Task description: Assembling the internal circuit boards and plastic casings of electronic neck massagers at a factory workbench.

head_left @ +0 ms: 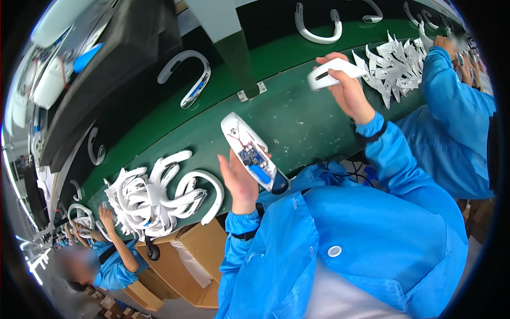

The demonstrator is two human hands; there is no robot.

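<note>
My left hand (240,186) supports a white curved device housing (234,127) from beneath, the thumb standing apart at its left. The housing's open side faces up and shows a circuit board (251,155), thin red wires and a blue battery-like block (260,174). Up and to the right, my right hand (348,98) grips a white plastic cover (340,72) with a dark slot in it, thumb on one side and fingers behind. Cover and housing are well apart, both held above the green bench (295,127).
Left on the bench lies a heap of white curved devices (146,199); at the right, a pile of white covers (393,66). Several devices (319,37) lie on the darker green strip beyond. A metal post (218,18) rises there. Cardboard box (191,266) below; co-workers sit both sides.
</note>
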